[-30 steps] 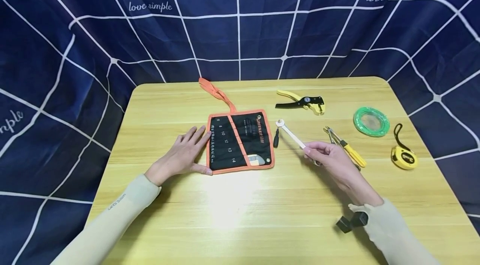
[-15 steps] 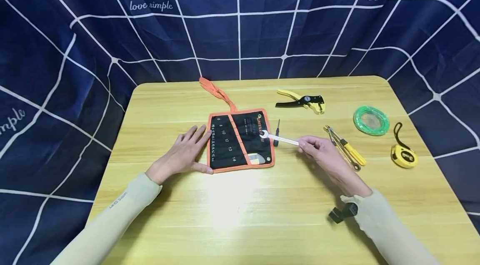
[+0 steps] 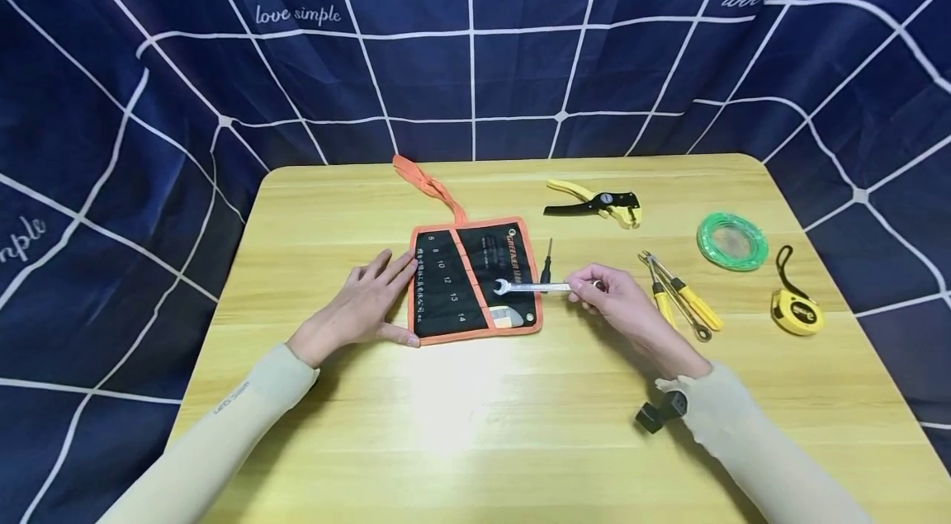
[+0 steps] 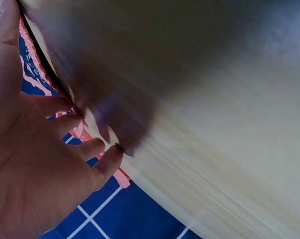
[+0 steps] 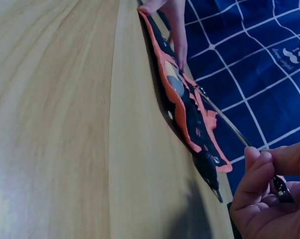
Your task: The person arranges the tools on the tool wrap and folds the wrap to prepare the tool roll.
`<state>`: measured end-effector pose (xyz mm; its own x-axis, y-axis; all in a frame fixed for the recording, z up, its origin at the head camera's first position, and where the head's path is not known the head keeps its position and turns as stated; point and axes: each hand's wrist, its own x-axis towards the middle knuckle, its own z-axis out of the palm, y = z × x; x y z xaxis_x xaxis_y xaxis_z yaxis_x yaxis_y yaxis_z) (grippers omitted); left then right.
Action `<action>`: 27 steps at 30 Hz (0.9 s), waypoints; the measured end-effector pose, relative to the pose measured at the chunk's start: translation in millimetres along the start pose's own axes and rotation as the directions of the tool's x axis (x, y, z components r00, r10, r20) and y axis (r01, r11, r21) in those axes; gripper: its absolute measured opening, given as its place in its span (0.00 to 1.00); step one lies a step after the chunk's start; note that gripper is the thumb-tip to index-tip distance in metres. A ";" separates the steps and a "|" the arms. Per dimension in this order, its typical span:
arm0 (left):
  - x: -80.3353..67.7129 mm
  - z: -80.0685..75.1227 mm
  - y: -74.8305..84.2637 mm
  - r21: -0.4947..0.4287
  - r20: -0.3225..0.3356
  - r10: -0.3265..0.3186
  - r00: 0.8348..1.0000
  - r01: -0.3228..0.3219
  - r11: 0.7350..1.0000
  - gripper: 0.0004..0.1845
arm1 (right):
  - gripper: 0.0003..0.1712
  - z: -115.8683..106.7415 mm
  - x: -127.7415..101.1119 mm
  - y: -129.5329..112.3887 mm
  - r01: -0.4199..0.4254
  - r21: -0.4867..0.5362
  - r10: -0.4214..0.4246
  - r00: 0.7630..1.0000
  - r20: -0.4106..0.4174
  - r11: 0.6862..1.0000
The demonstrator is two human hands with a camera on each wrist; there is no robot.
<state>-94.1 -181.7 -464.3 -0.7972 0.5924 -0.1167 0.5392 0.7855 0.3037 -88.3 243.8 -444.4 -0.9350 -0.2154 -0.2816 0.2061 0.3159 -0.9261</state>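
A black tool pouch (image 3: 438,293) with orange edging and printed size numbers lies flat on the table. My left hand (image 3: 371,301) rests at the pouch's left edge, fingers spread and touching it; the left wrist view shows that hand (image 4: 45,169) beside the orange edging. My right hand (image 3: 620,305) pinches a silver wrench (image 3: 531,288) near one end. The wrench's open-ended head is over the pouch's right part, close to the slot strip. In the right wrist view the wrench (image 5: 229,122) slants above the pouch. A small black screwdriver (image 3: 546,270) lies just right of the pouch.
To the right lie a yellow-handled pair of pliers (image 3: 694,305) with a wrench (image 3: 701,332) by it, a green coil (image 3: 732,242) and a yellow tape measure (image 3: 797,313). Yellow-black wire strippers (image 3: 605,200) lie farther back. A blue curtain (image 3: 475,78) surrounds the table (image 3: 461,441).
My right hand has moved left with the wrench. The wrench has swung from slanting to nearly level, its head now over the pouch. My left hand has stayed put.
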 end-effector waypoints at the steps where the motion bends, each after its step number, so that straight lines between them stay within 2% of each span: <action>1: -0.4 0.2 0.2 0.001 -0.002 0.002 1.000 -0.002 1.000 0.70 | 0.13 1.8 1.4 -0.5 -0.004 -0.005 0.004 1.000 0.002 1.000; 11: -0.9 1.6 2.6 0.010 -0.017 0.010 1.000 -0.010 1.000 0.70 | 0.12 13.1 10.7 0.7 -0.019 -0.024 0.020 0.998 0.066 1.000; 19: -1.5 3.5 -1.2 0.015 -0.020 0.009 1.000 -0.009 1.000 0.70 | 0.12 10.6 12.2 0.7 0.012 -0.114 -0.003 0.997 0.073 0.993; 23: -1.9 3.0 -1.6 0.013 -0.013 0.004 1.000 -0.004 1.000 0.71 | 0.11 16.2 14.2 -0.3 0.042 -0.167 -0.029 0.996 0.081 0.985; 27: -2.4 2.9 -1.8 0.006 -0.013 0.002 1.000 -0.002 1.000 0.71 | 0.11 21.5 21.0 -0.5 0.032 -0.199 -0.013 0.995 0.099 0.979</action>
<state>-92.3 -184.0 -467.3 -0.7994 0.5918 -0.1036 0.5428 0.7853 0.2979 -101.8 219.2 -455.2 -0.9044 -0.3098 -0.2934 0.1143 0.4867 -0.8661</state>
